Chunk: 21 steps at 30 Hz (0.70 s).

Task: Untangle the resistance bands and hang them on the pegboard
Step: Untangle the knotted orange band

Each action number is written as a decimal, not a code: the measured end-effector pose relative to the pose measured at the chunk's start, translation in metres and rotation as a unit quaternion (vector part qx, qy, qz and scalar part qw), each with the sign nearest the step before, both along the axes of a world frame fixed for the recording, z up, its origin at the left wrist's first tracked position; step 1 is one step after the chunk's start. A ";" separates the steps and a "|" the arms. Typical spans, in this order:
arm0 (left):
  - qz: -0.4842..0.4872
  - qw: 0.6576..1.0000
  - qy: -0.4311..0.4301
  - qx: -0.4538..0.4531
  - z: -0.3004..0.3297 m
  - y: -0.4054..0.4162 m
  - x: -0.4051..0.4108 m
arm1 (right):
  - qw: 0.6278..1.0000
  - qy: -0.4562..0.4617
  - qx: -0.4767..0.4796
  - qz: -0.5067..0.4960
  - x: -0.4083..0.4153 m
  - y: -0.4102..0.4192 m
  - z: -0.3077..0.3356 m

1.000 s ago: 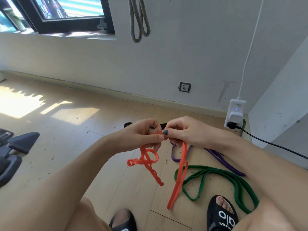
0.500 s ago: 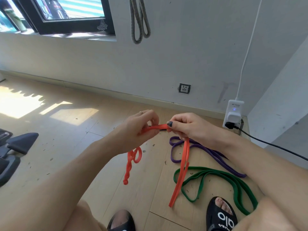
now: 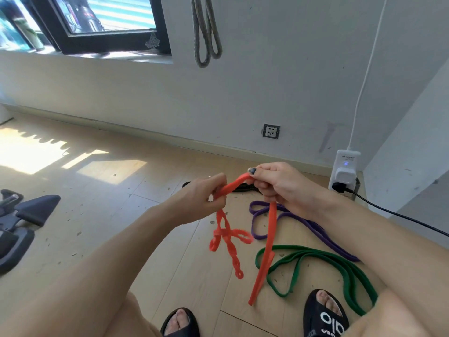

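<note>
over wooden floor (image 3: 121, 190), both hands (image 3: 201, 198) (image 3: 279, 186) pinch the orange band (image 3: 268, 239) between them.

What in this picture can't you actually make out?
- Grey band on the wall: its top is cut off by the head view's upper edge, so its hook is unseen.
- Black band: mostly hidden behind the right hand.
- Orange band: its twisted part is motion-blurred.

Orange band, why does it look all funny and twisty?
The orange band is still tangled: below the left hand it hangs in twisted, knotted loops, while the side under the right hand hangs straight toward the floor.
</note>
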State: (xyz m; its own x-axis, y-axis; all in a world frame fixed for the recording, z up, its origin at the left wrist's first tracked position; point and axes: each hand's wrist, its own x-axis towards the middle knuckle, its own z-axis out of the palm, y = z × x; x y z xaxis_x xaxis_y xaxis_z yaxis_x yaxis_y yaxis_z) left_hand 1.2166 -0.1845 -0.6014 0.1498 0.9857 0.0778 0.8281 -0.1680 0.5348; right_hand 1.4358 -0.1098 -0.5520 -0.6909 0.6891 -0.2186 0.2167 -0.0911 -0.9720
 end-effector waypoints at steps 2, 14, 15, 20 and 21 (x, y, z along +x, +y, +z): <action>0.009 1.000 -0.001 0.000 -0.003 0.003 -0.002 | 1.000 0.016 -0.015 -0.016 -0.001 0.001 0.001; 0.062 0.972 -0.025 -0.226 -0.033 -0.011 -0.028 | 0.991 0.065 -0.069 -0.089 0.007 0.010 -0.001; 0.067 0.969 -0.031 -0.236 -0.034 -0.011 -0.030 | 0.992 0.058 -0.066 -0.094 0.008 0.011 -0.003; 0.134 0.933 -0.198 -0.270 -0.034 -0.013 -0.039 | 0.977 0.051 -0.083 -0.187 0.011 0.023 -0.016; 0.152 0.919 -0.220 -0.291 -0.035 -0.014 -0.041 | 0.974 0.048 -0.093 -0.200 0.011 0.025 -0.019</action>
State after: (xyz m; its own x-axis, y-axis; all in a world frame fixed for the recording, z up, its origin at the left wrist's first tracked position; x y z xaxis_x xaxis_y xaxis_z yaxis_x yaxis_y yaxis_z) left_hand 1.1751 -0.1986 -0.6364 -0.0587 0.8708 -0.4882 0.4718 0.4552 0.7551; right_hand 1.4468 -0.0849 -0.5714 -0.3981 0.8623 -0.3131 0.0361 -0.3263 -0.9446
